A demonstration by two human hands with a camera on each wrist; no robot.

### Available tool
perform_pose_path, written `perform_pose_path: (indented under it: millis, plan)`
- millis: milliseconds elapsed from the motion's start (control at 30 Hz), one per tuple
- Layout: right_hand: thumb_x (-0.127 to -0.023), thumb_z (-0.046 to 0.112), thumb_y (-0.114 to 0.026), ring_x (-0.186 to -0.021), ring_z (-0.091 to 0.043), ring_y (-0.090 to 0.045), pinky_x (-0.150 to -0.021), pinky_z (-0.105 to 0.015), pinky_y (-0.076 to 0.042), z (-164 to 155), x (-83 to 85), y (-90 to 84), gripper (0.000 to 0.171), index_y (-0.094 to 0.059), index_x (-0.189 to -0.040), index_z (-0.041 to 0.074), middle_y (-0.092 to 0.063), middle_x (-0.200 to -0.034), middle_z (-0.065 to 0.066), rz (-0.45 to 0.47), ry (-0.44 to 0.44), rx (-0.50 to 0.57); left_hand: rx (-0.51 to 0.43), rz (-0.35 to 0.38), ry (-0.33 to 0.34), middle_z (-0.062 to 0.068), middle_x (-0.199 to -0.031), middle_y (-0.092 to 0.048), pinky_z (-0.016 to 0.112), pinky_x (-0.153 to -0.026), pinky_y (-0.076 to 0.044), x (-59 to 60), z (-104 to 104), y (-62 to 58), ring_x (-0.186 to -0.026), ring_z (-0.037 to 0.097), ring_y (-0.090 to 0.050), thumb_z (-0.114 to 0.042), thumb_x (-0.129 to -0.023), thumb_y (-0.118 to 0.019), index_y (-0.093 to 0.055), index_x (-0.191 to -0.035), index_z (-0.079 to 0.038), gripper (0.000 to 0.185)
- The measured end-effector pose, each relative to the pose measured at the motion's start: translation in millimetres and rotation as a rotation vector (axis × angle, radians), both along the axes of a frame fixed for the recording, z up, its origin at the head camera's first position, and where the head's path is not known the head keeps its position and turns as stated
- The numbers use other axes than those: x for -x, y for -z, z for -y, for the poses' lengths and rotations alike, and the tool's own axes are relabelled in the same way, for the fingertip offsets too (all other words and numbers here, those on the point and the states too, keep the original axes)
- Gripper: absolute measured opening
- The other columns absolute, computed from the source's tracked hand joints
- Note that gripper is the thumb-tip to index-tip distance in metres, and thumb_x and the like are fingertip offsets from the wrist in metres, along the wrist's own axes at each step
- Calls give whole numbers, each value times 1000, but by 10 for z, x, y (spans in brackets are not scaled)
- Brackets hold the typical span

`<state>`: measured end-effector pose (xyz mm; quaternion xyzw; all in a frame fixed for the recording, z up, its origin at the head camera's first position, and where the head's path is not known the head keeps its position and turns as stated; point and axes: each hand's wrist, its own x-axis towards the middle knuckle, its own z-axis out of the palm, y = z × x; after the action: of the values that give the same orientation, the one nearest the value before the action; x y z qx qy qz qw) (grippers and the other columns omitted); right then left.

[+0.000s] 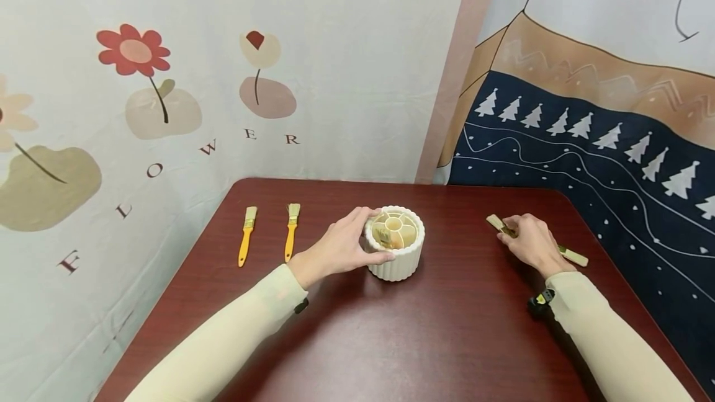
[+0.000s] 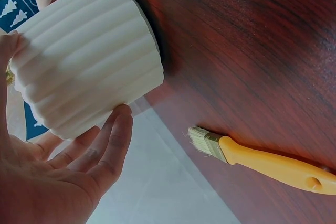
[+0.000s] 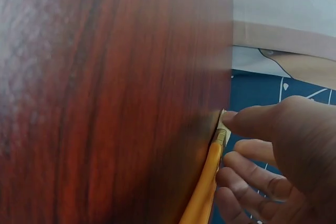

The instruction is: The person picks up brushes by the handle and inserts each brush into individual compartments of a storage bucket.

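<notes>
A white ribbed round holder (image 1: 394, 263) with a divided insert stands mid-table. My left hand (image 1: 347, 244) grips its side, thumb at the near rim and fingers around the far left side. Inside the holder, bristles (image 1: 383, 236) and a bit of orange show between the dividers. At the right, my right hand (image 1: 532, 242) pinches a yellow-handled paintbrush (image 3: 207, 177) near its metal band, bristles pointing left; in the head view the hand covers its handle. Pale bristles of another brush (image 1: 573, 257) stick out beyond the right wrist, its handle hidden.
Two yellow-handled paintbrushes lie on the left of the red-brown table (image 1: 447, 340): one farther left (image 1: 246, 237), one nearer the holder (image 1: 291, 231). Printed cloths (image 1: 357, 79) hang behind the back and right table edges.
</notes>
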<state>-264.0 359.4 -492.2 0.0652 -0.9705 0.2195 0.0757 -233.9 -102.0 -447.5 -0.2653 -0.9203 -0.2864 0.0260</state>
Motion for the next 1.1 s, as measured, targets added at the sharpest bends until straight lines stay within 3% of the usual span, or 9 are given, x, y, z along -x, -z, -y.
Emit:
perform_pose_path:
  millis: [333, 533, 800, 867, 1100]
  plan:
    - [-107, 13, -83, -120, -56, -73, -104, -73, -60, -49, 26, 12, 44, -74, -141, -14, -78, -129, -36, 54, 17, -18, 2, 2, 0, 8, -164, -63, 58, -121, -60, -4, -7, -17, -147, 31, -71, -62, -92, -94, -54, -164, -14, 97]
    - [-111, 17, -79, -127, -60, -70, -109, -76, -58, -48, 68, 29, 45, -72, -142, -14, -78, -133, -38, 80, 48, 4, 14, -4, 1, 7, -164, -63, 58, -120, -61, 12, -11, -10, -147, 30, -71, -64, -92, -94, -54, -164, -14, 96]
    - [-109, 16, -81, -118, -57, -73, -99, -73, -60, -57, 125, 89, 40, -76, -139, -10, -84, -120, -33, 44, 25, 36, 8, 7, -6, 8, -166, -63, 60, -123, -59, 8, -13, 7, -150, 31, -69, -64, -92, -93, -53, -165, -15, 97]
    - [-107, 18, -84, -113, -54, -74, -94, -68, -62, -92, 166, 147, 39, -78, -136, -7, -85, -114, -29, 18, 21, 35, 6, 11, -6, 7, -167, -62, 61, -124, -58, 5, -12, 9, -151, 31, -69, -64, -92, -93, -53, -166, -15, 97]
    - [-108, 15, -81, -122, -59, -70, -101, -73, -58, 2, 103, 54, 40, -76, -137, -12, -81, -122, -34, 32, 20, 24, -6, 18, 6, 6, -168, -62, 58, -124, -58, 17, 4, -4, -152, 29, -68, -63, -91, -95, -53, -166, -16, 98]
